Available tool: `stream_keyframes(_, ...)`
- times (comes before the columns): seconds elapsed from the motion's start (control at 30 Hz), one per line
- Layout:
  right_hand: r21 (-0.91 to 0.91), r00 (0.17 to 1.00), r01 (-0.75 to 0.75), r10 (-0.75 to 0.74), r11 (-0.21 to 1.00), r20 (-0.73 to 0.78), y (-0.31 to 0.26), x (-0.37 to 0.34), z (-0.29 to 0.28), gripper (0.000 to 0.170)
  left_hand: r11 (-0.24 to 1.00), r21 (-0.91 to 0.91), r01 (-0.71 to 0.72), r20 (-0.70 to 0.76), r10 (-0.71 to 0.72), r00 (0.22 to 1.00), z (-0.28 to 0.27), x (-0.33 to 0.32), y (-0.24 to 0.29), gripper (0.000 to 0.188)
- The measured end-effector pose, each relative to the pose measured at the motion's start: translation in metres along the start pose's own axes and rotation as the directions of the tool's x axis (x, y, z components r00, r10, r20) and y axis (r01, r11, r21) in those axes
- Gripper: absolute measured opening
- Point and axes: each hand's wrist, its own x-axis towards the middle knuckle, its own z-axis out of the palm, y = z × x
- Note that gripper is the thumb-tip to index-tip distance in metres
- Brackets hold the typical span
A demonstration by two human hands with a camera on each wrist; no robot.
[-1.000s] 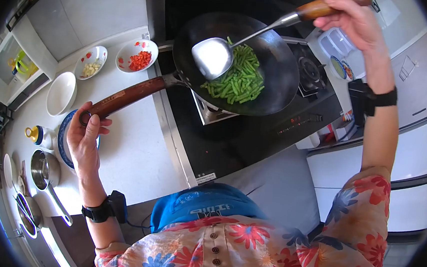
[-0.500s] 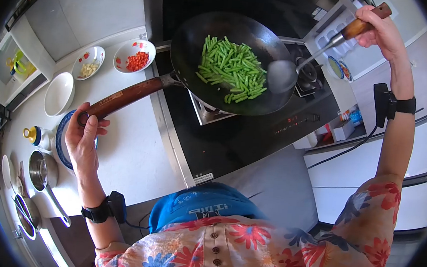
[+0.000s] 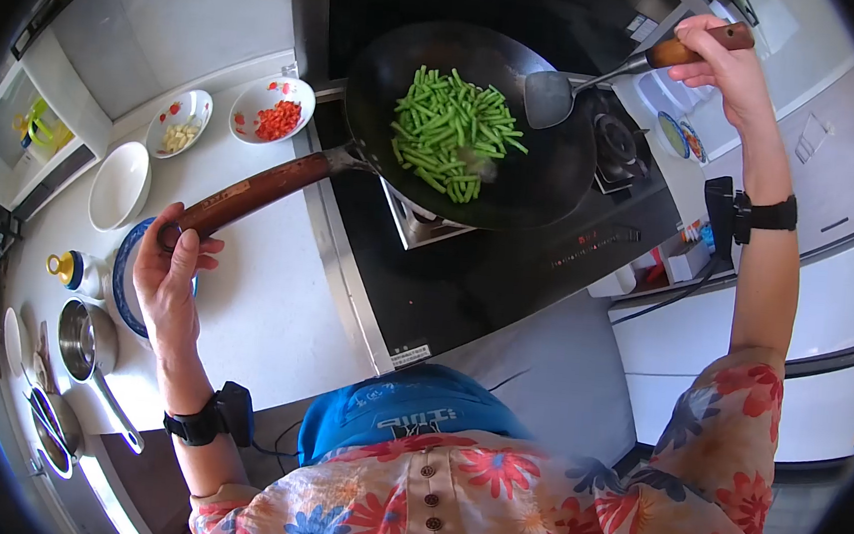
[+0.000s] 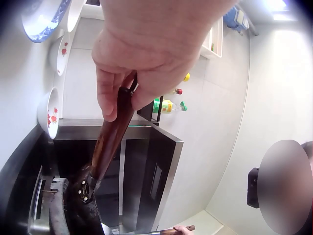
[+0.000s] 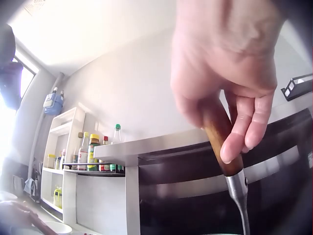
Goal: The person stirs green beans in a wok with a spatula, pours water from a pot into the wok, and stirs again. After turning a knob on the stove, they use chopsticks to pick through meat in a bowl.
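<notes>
Cut green beans lie heaped in the left and middle of a dark wok on the stove. My left hand grips the end of the wok's long wooden handle; the left wrist view shows fingers and thumb around that handle. With my right hand I hold a wok spatula by its wooden grip. The spatula's metal blade hangs over the wok's right side, to the right of the beans. A small pale wisp or blur shows at the beans' lower edge.
Left of the stove, the counter carries a bowl of chopped red pepper, a bowl of pale chopped pieces, a white bowl, a blue-rimmed plate and a small saucepan. A second burner sits right of the wok.
The spatula swung from over the beans to the wok's right side, then rose a little up and left. The beans spread and shifted leftward. My left hand keeps its hold on the handle.
</notes>
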Motion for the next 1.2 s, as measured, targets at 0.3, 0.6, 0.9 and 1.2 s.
stream_keyframes(0.3, 0.288, 0.984, 0.053, -0.099, 0.956, 0.147, 0.010, -0.002, 0.031, 0.016, 1.000, -0.016, 0.016, 0.029, -0.016, 0.999, -0.004, 0.000, -0.003, 0.037)
stream_keyframes(0.6, 0.236, 0.835, 0.345, -0.412, 0.909, 0.366, -0.007, -0.025, 0.060, 0.006, 1.000, -0.019, -0.001, 0.031, 0.002, 1.000, -0.004, 0.003, -0.004, 0.036)
stream_keyframes(0.9, 0.577, 0.972, -0.015, -0.124, 0.816, 0.201, -0.053, 0.010, 0.046, 0.014, 1.000, -0.020, 0.003, 0.038, -0.002, 0.999, -0.003, 0.004, -0.003, 0.036)
stream_keyframes(1.2, 0.466, 0.966, -0.084, -0.043, 0.881, 0.256, -0.053, 0.018, 0.047, 0.014, 1.000, -0.005, 0.005, 0.039, -0.005, 0.999, -0.005, 0.005, -0.001, 0.037)
